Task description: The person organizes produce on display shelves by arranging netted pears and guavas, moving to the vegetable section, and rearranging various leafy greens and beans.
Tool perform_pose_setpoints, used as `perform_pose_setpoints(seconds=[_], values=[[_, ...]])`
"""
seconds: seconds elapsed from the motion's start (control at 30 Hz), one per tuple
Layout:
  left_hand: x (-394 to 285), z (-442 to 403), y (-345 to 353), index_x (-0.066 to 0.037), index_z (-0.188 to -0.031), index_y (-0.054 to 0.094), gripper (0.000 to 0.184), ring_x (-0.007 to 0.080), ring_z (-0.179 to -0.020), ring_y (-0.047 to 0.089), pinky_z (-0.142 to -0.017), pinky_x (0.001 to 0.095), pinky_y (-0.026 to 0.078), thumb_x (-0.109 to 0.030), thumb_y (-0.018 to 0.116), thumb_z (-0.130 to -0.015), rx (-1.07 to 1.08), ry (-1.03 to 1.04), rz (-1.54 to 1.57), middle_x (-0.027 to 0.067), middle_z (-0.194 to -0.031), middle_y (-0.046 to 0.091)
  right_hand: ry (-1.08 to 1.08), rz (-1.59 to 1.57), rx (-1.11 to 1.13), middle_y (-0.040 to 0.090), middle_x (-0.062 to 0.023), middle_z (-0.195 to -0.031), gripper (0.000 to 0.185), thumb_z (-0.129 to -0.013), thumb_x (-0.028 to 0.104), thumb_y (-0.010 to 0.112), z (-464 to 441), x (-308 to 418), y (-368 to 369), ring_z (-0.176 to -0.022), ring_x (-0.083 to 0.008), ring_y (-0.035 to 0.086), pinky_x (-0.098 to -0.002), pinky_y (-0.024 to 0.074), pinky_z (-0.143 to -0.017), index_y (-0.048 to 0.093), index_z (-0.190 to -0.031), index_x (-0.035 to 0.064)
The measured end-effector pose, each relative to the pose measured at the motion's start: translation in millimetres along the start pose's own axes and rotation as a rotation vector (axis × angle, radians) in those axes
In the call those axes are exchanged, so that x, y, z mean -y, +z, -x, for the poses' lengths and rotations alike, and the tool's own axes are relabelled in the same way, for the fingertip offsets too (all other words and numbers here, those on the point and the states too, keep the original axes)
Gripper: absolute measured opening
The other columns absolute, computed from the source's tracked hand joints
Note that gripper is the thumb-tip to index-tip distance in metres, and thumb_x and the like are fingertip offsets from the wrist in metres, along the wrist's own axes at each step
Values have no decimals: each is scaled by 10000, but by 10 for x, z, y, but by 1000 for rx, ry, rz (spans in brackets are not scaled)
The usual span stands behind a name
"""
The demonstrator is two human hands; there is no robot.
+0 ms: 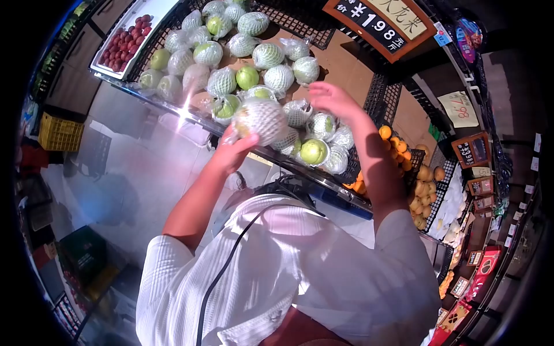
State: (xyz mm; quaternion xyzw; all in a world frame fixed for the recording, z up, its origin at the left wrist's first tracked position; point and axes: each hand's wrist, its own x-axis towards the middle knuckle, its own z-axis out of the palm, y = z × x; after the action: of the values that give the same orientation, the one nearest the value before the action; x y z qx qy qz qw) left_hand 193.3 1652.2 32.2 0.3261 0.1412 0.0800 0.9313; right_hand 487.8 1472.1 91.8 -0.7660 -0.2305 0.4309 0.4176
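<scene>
My left hand (pixel 234 151) is closed around a round, pale, melon-like fruit (pixel 259 121) in a white foam net, held above the front edge of the fruit display. The thumb presses against its lower side. My right hand (pixel 333 99) is over the display, fingers stretched out with nothing visible in them. Close to its fingertips sits a wrapped fruit (pixel 306 70). Several green fruits in foam nets and clear plastic lie below and beyond both hands, among them a green one (pixel 313 151) showing through its opened net and another green one (pixel 247 76).
A white box of small red fruit (pixel 124 46) stands at the far left. Oranges (pixel 395 144) and yellowish-brown fruit (pixel 424 193) are on the right. A framed price sign (pixel 381 26) stands at the back. A yellow crate (pixel 60 132) sits on the left.
</scene>
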Motion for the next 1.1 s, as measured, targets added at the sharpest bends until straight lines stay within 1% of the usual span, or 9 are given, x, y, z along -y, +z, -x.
perform_pose_setpoints(seconds=[0.1, 0.23, 0.37, 0.43, 0.6, 0.73, 0.87, 1.0, 1.1], values=[[-50, 219, -246, -108, -1547, 380, 942, 270, -1336, 540, -1100, 459, 449, -447, 855, -807, -63, 68, -91, 93, -1477, 537, -7, 161, -361, 585, -204, -1444, 857, -757, 263, 874, -853, -326, -285, -1225, -267, 639, -384, 536, -1007, 483, -1476, 8], [-210, 406, -390, -110, -1536, 400, 937, 271, -1313, 564, -1056, 455, 492, -482, 850, -804, -124, 118, -74, 84, -1473, 550, -44, 352, -645, 599, -222, -1406, 1048, -621, 407, 956, -1453, -239, -135, -1235, -303, 633, -413, 528, -1027, 483, -1469, 11], [-287, 475, -425, -107, -1520, 424, 904, 266, -1277, 595, -1007, 440, 529, -505, 830, -818, -170, 147, -51, 85, -1445, 578, 114, 221, -510, 602, -211, -1398, 1070, -603, 422, 965, -1992, -666, -250, -1239, -307, 630, -436, 534, -1027, 480, -1468, 21], [-333, 490, -441, -95, -1526, 411, 910, 251, -1302, 567, -1023, 428, 492, -526, 808, -829, -177, 149, -69, 70, -1450, 568, 149, 105, -413, 599, -207, -1403, 1070, -599, 421, 964, -1945, -728, -350, -1230, -306, 635, -441, 539, -1024, 480, -1468, 26], [-401, 440, -565, -97, -1535, 399, 892, 271, -1301, 587, -1014, 452, 536, -518, 790, -852, -201, 203, -59, 79, -1477, 555, 269, 22, -357, 616, -211, -1382, 1012, -623, 379, 938, -1352, -820, -627, -1201, -311, 653, -420, 544, -979, 487, -1456, 21], [-502, 394, -651, -121, -1513, 434, 814, 280, -1326, 562, -1029, 440, 540, -471, 799, -875, -158, 224, 0, 86, -1485, 540, 124, 604, -354, 642, -236, -1341, 1024, -634, 443, 914, -882, -1049, -742, -1210, -337, 651, -396, 513, -1032, 477, -1461, 29], [-581, 310, -646, -121, -1520, 424, 840, 277, -1317, 567, -1025, 439, 536, -498, 794, -866, -169, 234, -15, 79, -1482, 542, 84, 667, -275, 637, -245, -1351, 1051, -614, 459, 929, -597, -999, -644, -1242, -357, 636, -397, 505, -1042, 484, -1461, 25], [-650, 265, -633, -145, -1539, 403, 945, 265, -1317, 556, -1021, 438, 510, -586, 806, -807, -218, 212, -29, 52, -1483, 539, 128, 922, -14, 616, -271, -1381, 1122, -606, 491, 931, -587, -648, -742, -1275, -367, 617, -398, 490, -1064, 457, -1494, -6], [-679, 308, -619, -180, -1543, 407, 983, 268, -1342, 528, -1017, 449, 491, -633, 813, -771, -243, 207, -35, 36, -1493, 530, 208, 893, 212, 608, -227, -1418, 1069, -672, 495, 903, -954, -227, -835, -1285, -352, 609, -388, 470, -1087, 455, -1516, 17]])
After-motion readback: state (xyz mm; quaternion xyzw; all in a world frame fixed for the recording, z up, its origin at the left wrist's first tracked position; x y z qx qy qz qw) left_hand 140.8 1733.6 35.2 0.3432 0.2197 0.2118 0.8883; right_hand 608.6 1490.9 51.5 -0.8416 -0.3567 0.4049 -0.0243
